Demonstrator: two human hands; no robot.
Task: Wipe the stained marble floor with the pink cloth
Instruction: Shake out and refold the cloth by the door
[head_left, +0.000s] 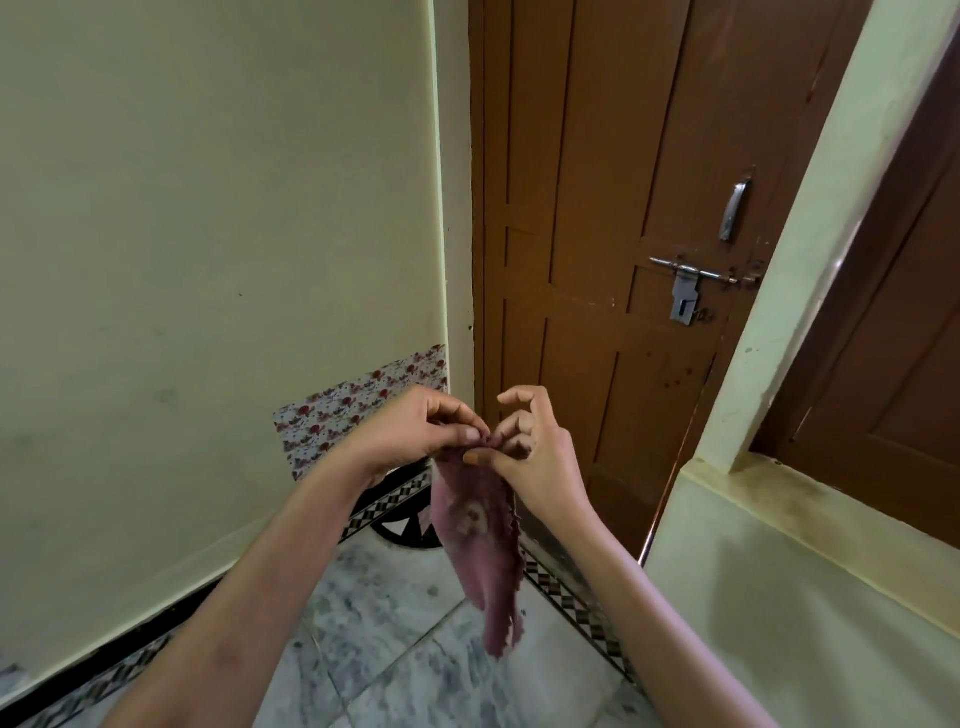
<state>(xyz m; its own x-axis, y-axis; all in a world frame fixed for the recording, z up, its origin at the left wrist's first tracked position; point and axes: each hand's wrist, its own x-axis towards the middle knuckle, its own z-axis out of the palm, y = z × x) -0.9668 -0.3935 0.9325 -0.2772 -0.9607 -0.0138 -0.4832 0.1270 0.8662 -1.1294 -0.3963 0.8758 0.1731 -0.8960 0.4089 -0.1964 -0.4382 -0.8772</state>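
A pink cloth (480, 545) hangs down in the air in front of me, with a pale worn patch near its middle and frayed edges. My left hand (415, 431) pinches its top edge from the left. My right hand (530, 447) pinches the same top edge from the right, fingertips nearly touching the left ones. Below the cloth lies the grey-white marble floor (384, 639), mottled with darker marks.
A cream wall (208, 234) stands at the left with a floral patch (358, 410) low down. A shut brown door (613, 208) with a metal latch (691, 280) faces me. A cream ledge (805, 597) rises at the right. A black patterned border (571, 603) rims the floor.
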